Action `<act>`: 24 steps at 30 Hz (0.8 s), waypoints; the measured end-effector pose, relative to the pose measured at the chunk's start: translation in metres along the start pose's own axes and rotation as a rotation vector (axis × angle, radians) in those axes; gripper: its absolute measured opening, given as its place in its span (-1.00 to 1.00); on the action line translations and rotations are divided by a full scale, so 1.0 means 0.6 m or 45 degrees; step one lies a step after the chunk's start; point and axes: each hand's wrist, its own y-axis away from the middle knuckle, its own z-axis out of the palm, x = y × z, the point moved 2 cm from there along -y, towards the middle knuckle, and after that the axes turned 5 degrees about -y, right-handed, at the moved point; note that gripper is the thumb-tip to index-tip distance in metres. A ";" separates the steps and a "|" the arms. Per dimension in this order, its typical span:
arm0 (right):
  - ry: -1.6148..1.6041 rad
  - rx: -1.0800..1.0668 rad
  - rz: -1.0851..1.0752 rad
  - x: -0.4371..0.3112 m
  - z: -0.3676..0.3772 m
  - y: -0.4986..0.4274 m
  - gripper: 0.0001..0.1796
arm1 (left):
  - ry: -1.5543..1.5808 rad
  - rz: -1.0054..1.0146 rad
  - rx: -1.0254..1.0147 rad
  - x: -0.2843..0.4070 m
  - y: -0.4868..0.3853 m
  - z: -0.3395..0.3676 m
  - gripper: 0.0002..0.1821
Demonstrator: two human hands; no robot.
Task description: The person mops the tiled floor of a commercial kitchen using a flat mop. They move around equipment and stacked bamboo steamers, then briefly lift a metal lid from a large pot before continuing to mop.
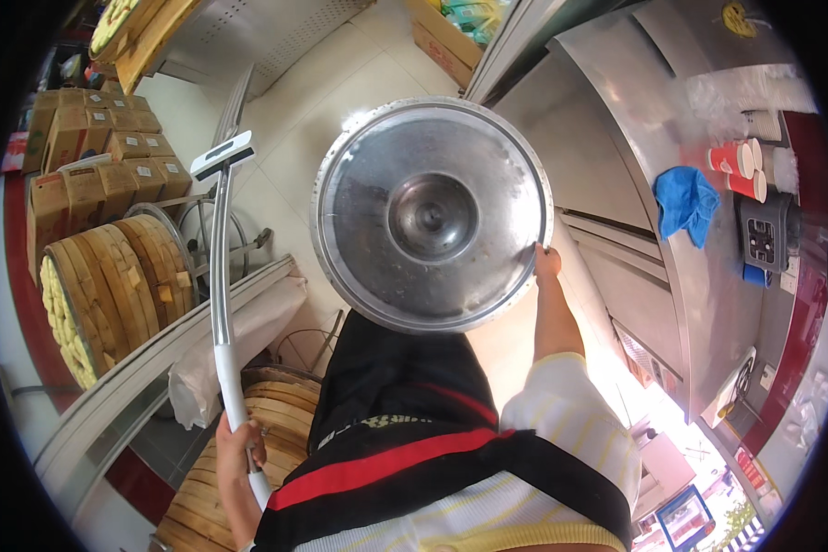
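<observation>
My left hand (240,441) grips the white lower handle of a long pole (221,262) with a metal shaft. A flat white and dark head (223,156), like that of a mop or squeegee, tops the pole at the upper left. With my right hand (547,263) I hold the rim of a large round metal lid (379,241), thumb on its face. The lid has a dished centre and spotted edges. It hangs in front of my black apron (400,372) and hides part of the tiled floor.
Stacked bamboo steamers (117,276) with pale dough pieces stand on the left, and more steamers (283,400) stand low beside my legs. Cardboard boxes (110,183) are piled behind. At right, a steel counter (635,117) bears a blue cloth (686,203) and red paper cups (730,160).
</observation>
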 end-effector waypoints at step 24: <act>-0.050 0.963 -0.642 0.041 -0.285 0.218 -0.54 | -0.198 0.245 -0.320 -0.020 -0.076 -0.091 -0.65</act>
